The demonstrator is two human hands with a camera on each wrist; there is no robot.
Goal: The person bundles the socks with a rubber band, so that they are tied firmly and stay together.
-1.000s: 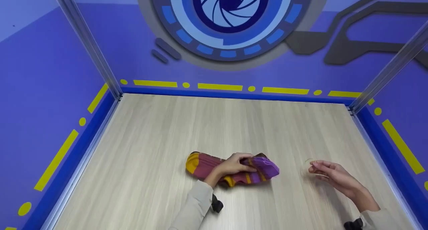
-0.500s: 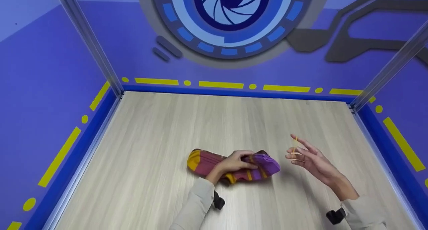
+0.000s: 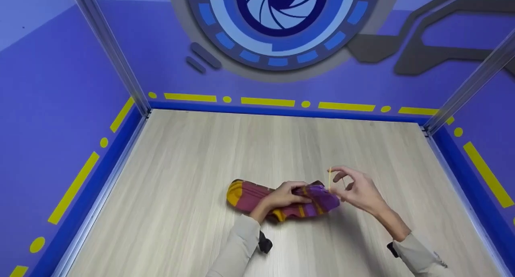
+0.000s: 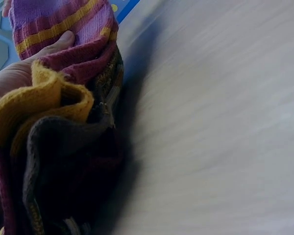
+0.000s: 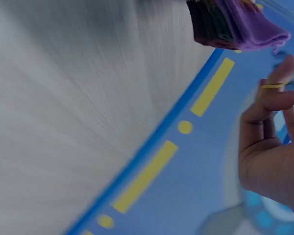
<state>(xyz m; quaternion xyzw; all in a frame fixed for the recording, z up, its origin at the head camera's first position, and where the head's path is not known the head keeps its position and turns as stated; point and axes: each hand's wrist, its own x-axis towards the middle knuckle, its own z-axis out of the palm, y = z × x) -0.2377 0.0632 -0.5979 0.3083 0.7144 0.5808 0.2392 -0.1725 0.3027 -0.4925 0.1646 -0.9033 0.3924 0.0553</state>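
Observation:
Maroon, yellow and purple socks (image 3: 247, 200) lie bunched lengthwise on the table, with a darker layer visible in the left wrist view. My left hand (image 3: 283, 196) grips them around the middle, its thumb (image 4: 63, 40) across the striped part. Just off their purple end, my right hand (image 3: 362, 192) holds a thin yellow rubber band (image 3: 330, 179) stretched between its bent fingers and thumb. In the right wrist view the band (image 5: 273, 86) crosses near the fingertips, and the purple sock end (image 5: 252, 27) is close by. Whether band and socks touch, I cannot tell.
A pale wood-grain table (image 3: 225, 148) carries everything. Blue panels with yellow dashes enclose its back and both sides, the back wall (image 3: 346, 83) bearing a round printed emblem. Metal posts (image 3: 112, 47) stand at the rear corners. Black wrist devices (image 3: 264, 242) sit at the sleeves.
My right hand has moved left to the purple end of the socks, and the rubber band has gone from slack to stretched across its fingers. My left hand keeps its grip on the socks.

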